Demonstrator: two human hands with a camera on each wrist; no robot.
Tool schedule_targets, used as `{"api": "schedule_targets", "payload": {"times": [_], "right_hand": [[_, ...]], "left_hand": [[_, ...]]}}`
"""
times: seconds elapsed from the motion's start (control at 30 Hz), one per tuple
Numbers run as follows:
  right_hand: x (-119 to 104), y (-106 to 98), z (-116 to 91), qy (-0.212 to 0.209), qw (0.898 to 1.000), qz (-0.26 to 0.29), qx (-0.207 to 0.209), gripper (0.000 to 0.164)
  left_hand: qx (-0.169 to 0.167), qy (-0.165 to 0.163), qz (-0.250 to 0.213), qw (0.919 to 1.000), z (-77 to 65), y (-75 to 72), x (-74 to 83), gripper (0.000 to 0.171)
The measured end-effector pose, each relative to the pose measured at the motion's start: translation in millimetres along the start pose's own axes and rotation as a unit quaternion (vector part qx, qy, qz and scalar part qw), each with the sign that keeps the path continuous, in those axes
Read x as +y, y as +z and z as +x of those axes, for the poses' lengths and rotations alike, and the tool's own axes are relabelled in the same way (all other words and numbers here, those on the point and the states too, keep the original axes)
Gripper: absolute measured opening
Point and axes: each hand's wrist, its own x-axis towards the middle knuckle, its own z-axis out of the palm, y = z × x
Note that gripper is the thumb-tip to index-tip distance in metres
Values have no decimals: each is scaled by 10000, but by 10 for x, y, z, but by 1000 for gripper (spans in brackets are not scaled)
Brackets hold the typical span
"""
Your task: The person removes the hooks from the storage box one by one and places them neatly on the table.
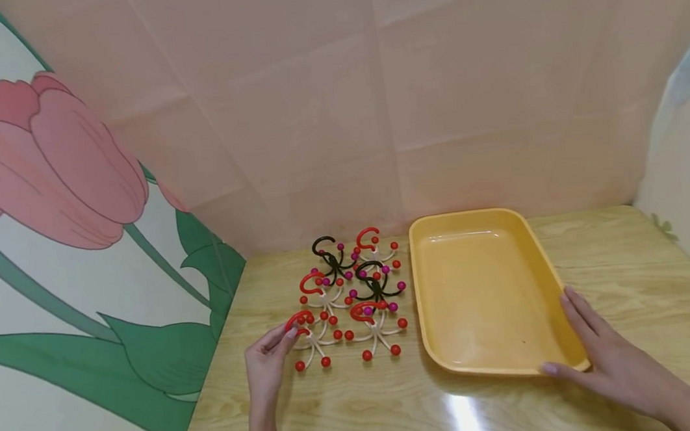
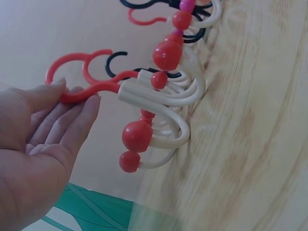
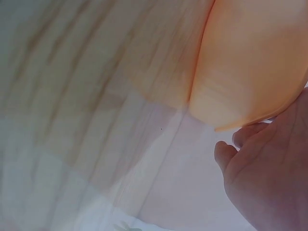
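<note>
My left hand (image 1: 269, 357) pinches the red top hook of a white multi-arm hook hanger (image 2: 149, 96) with red ball tips, at the near left of a cluster. In the left wrist view its arms reach down to the table. Close beside it stands another white hanger (image 1: 376, 329); further back are more of the same kind, plus two black hangers (image 1: 334, 263) with magenta balls. At the near right corner of a yellow rectangular tray (image 1: 476, 369), my right hand (image 1: 613, 361) holds the rim, thumb along the front and fingers at the right side. Some of its fingers are hidden.
Both the tray and the hangers are on a wood-grain table (image 1: 367, 409). A pinkish cloth wall (image 1: 374, 110) rises behind. On the left is a panel with printed tulips (image 1: 79, 164), and a pale panel (image 1: 684, 158) stands at the right.
</note>
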Motion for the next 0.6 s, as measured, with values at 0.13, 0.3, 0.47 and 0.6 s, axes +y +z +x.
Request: {"api": "schedule_targets", "payload": {"times": [0.13, 0.3, 0.47, 0.6], "right_hand": [[11, 6, -3, -94, 9999, 53, 6, 122], [84, -23, -12, -211, 9985, 502, -91, 122], [137, -174, 30, -10, 9938, 1084, -262, 117], [113, -380, 150, 287, 9959, 819, 273, 105]], "left_hand": [[15, -4, 86, 10000, -3, -5, -16, 32], [21, -41, 466, 9989, -8, -16, 4, 36], [81, 224, 1086, 9938, 37, -115, 128, 36], [3, 406, 1440, 9887, 147, -206, 284, 42]]}}
